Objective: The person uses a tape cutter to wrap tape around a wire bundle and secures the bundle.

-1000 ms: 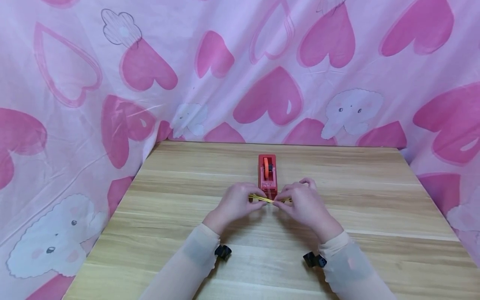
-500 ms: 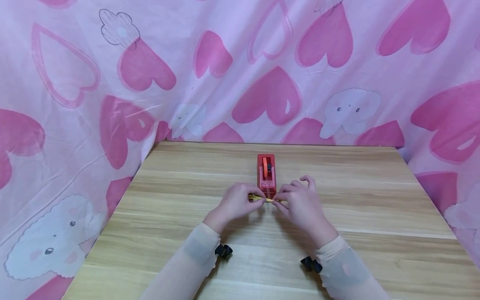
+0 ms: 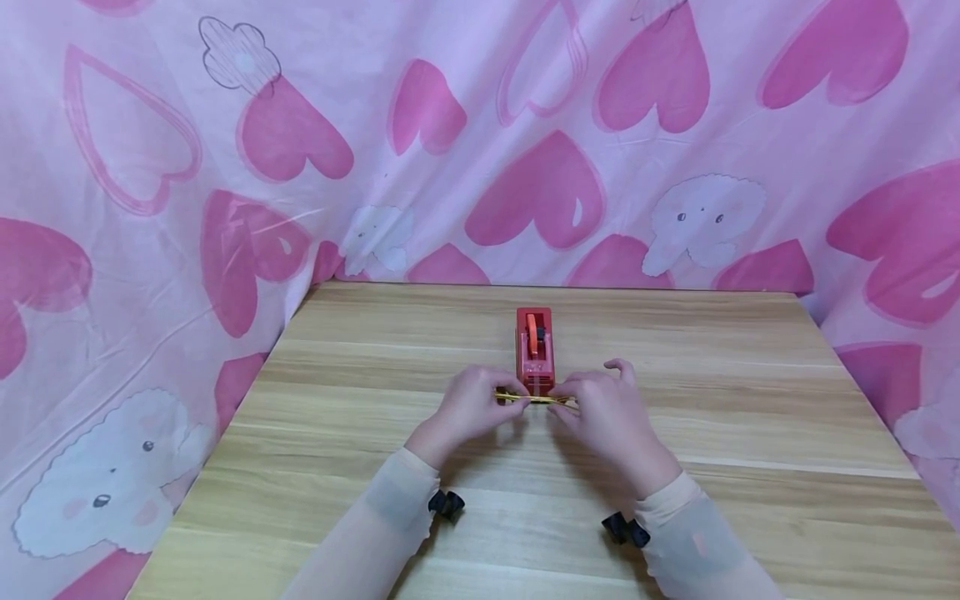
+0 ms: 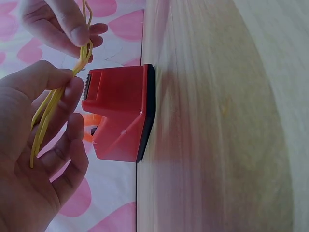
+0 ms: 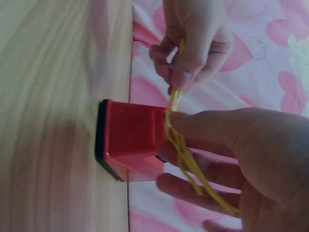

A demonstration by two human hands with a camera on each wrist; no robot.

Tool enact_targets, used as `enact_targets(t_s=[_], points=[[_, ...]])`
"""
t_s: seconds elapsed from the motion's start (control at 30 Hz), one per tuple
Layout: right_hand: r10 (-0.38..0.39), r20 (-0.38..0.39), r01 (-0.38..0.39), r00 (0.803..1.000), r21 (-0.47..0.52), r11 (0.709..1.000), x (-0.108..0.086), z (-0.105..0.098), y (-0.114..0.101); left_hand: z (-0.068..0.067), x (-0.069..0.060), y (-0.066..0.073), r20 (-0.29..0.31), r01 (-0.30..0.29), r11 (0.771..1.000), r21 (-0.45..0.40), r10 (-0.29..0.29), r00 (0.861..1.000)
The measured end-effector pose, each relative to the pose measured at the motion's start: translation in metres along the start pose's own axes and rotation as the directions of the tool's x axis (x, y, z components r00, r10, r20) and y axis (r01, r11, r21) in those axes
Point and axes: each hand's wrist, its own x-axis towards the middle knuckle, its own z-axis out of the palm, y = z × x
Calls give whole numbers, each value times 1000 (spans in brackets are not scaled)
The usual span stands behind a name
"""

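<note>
In the head view a bundle of thin yellow strands stretches between the hands, just in front of a red tape dispenser. My left hand pinches the bundle between thumb and fingers; the loose ends lie across its palm in the left wrist view. On the other side, my right hand pinches the same strands, its little finger raised. A shiny clear patch, which looks like tape, shows on the yellow strands in the right wrist view. The dispenser has a toothed cutting edge and an orange tape core.
The dispenser stands on a wood-grain table, beyond the fingers. A pink curtain with hearts hangs behind the table and along its sides. Black wrist cameras sit at both cuffs.
My right fingertips have moved slightly apart from the left ones, so more of the yellow bundle shows between them. The left hand stays nearly in place; the dispenser has not moved.
</note>
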Motion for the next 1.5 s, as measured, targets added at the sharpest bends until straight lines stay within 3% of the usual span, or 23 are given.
enact_targets(t_s=[0.2, 0.33, 0.47, 0.57, 0.83, 1.0, 1.37, 1.5], points=[[92, 103, -101, 990, 90, 991, 1, -10, -2, 0, 0, -2, -25, -69, 997, 33, 70, 997], [183, 174, -211, 968, 157, 965, 2, -15, -4, 0, -1, -2, -34, -87, 994, 70, 89, 995], [292, 263, -356, 920, 246, 901, 3, -18, -4, 0, -1, -3, -42, -87, 992, 89, 91, 995], [333, 306, -421, 892, 292, 858, 5, -18, 1, 0, 0, -3, -51, -86, 993, 78, 90, 995], [291, 409, -468, 865, 448, 762, 14, -3, 22, -1, 0, -4, -66, -105, 992, 62, 110, 992], [232, 444, -462, 865, 528, 713, 15, 7, 28, 0, 1, -6, -76, -134, 988, 74, 140, 987], [187, 410, -424, 893, 623, 657, 13, 13, 30, 2, 1, -5, -78, -108, 993, 53, 112, 991], [192, 381, -407, 904, 632, 659, 11, 12, 30, 3, 1, -5, -68, -83, 995, 53, 86, 994]])
